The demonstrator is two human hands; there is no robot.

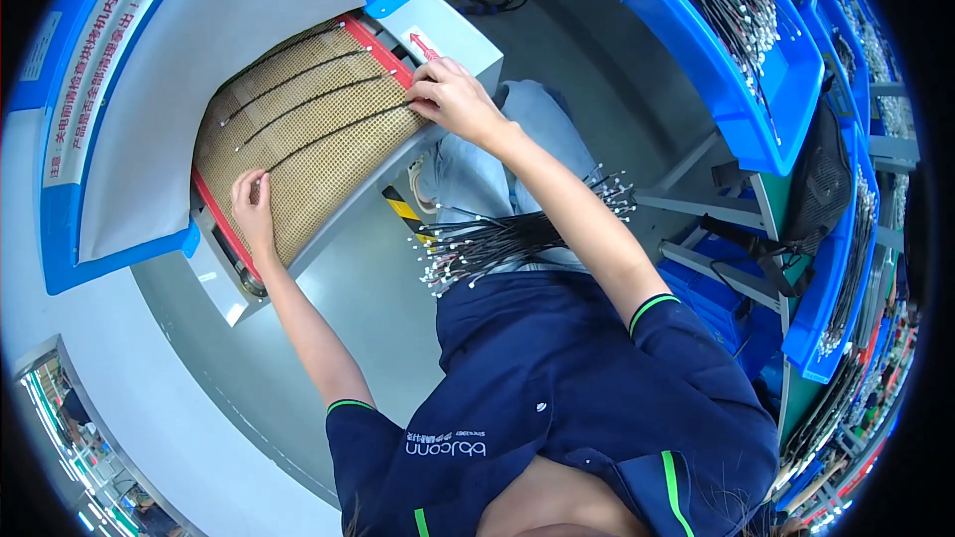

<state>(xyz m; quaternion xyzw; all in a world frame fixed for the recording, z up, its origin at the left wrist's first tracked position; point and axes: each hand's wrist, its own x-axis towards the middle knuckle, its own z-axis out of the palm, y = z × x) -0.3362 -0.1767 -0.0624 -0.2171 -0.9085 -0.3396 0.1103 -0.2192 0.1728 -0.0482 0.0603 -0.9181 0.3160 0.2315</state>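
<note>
1. The left hand (255, 207) had its grip pinched on one end of a black cable (348, 126).
2. That cable stretched over the mesh belt (323, 179), beside similar cables (296, 83).
3. The right hand (451, 97) grasped its other end.
4. A cable bundle (507, 241) lay across the person's lap.

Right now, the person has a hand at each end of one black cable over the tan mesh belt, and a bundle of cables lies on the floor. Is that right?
Not quite: the head view shows the bundle of cables lying across the person's lap. The left hand and right hand are indeed at either end of one black cable over the tan mesh belt.
</note>
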